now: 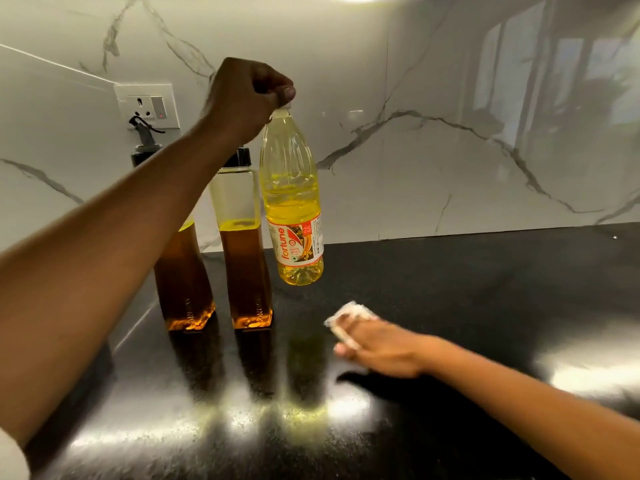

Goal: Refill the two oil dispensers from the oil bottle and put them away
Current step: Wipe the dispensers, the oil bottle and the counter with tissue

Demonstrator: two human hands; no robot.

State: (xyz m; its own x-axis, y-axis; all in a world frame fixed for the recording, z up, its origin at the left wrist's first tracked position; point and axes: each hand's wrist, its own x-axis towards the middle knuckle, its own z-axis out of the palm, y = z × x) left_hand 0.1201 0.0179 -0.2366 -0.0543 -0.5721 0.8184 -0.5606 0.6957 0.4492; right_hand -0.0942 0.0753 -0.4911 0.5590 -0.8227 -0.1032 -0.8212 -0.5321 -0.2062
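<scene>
The left hand [247,95] pinches the oil bottle [294,202] by its neck, fingers curled round the top, and the bottle hangs upright (apparently clear of the black counter [485,306]). At its 9 o'clock stand the two dispensers [183,278] [246,265], capped. At 5 o'clock the right hand [381,344] presses straight fingers on a white tissue [349,311]

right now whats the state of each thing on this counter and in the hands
Oil bottle: lifted off the countertop, upright, over half full.
Left hand: grips the bottle's top.
Left dispenser: standing, black spout top on, partly full.
Right dispenser: standing, black cap on, partly full.
White tissue: flat on the countertop, pressed from above.
Right hand: fingers straight, pressing the tissue.
Socket switch: red light on.
</scene>
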